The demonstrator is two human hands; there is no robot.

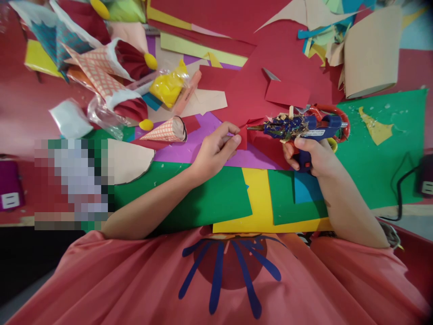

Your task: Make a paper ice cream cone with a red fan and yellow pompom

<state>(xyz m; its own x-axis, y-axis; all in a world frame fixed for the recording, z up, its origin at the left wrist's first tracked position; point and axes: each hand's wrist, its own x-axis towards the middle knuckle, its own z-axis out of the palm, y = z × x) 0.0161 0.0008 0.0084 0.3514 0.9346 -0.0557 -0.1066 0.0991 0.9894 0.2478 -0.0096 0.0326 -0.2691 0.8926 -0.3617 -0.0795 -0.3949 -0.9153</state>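
In my right hand is a blue hot glue gun, its body crusted with dried glue and scraps. The gun's nozzle points left, close to a small piece of red paper. My left hand pinches that red piece between thumb and fingers. Whether the nozzle touches the paper, I cannot tell. Left of my left hand lies a paper cone with an orange grid pattern and a dark rim. Purple paper spreads beneath both.
Finished-looking cones with red tops and yellow balls lie at the upper left, by a yellow clay packet. A beige paper cylinder stands upper right. Green sheets and red sheets cover the table. A black cord hangs at right.
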